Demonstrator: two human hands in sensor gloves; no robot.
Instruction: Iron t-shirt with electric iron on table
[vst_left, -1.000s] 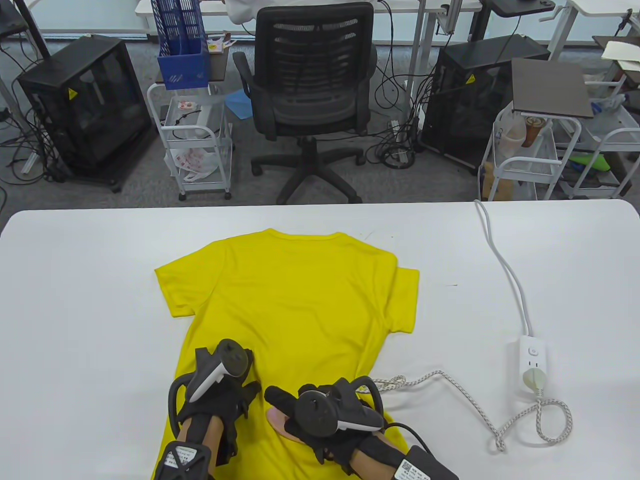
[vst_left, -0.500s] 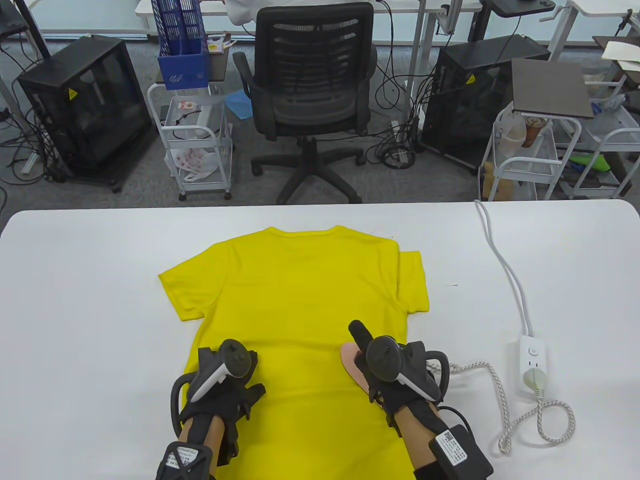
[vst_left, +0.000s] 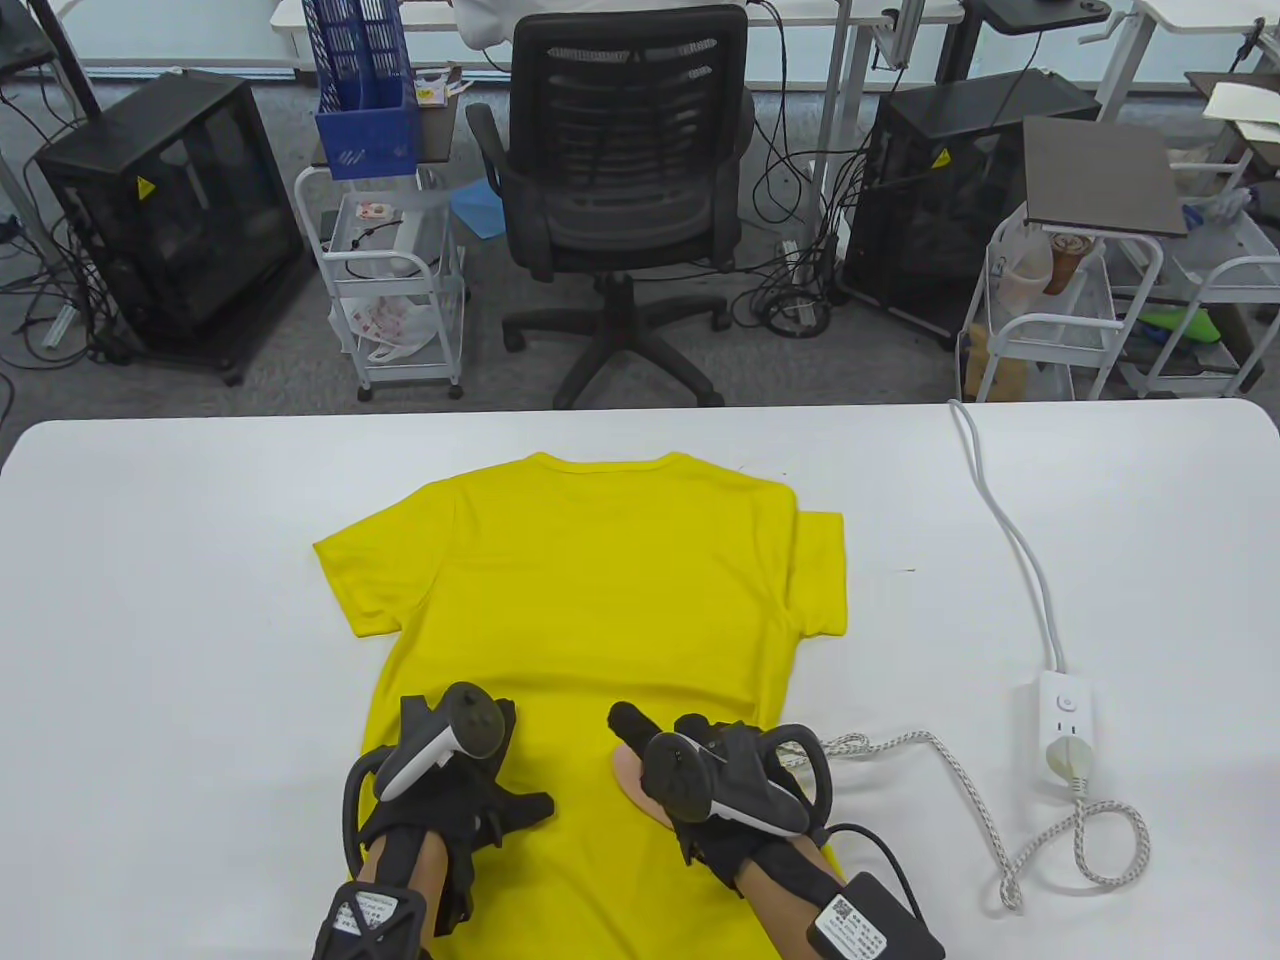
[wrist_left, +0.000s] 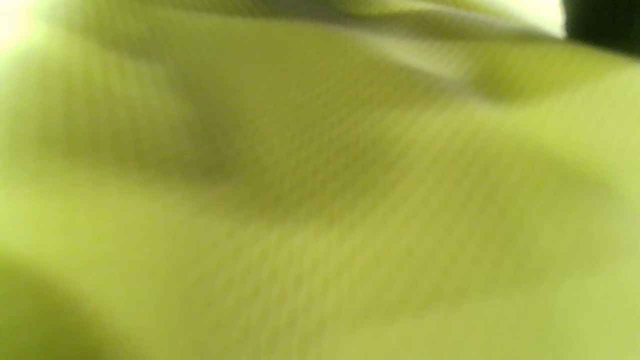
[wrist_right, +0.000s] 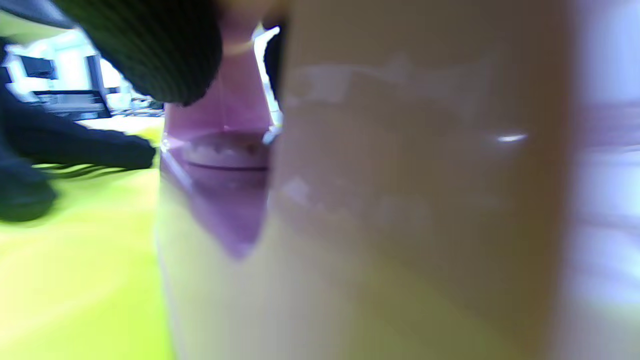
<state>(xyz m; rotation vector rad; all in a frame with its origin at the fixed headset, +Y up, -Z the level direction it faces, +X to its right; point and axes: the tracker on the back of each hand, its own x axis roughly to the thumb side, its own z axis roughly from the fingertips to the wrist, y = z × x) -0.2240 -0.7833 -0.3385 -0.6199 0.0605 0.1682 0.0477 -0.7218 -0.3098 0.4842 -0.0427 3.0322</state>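
Ironing was under way on the lower half of the yellow t-shirt (vst_left: 590, 590), which lay spread flat on the white surface (vst_left: 150, 560), collar pointing away from the hands. The right hand (vst_left: 715, 785) gripped the handle of the pink electric iron (vst_left: 632, 775), whose tip showed just ahead of the glove. Half a second before, that hand and iron had been farther out toward the shirt's right side seam; they had since swung back inward toward the left hand and nearer the hem, roughly where they had been a second before. That reads as one back-and-forth pass across the hem area, with the chest and sleeves probably not yet pressed. The left hand (vst_left: 450, 790) lay flat on the cloth, fingers spread, pinning it; it had barely shifted. The braided cord (vst_left: 960, 790) trailed from the iron to the power strip (vst_left: 1066, 725), well to the right of both hands.
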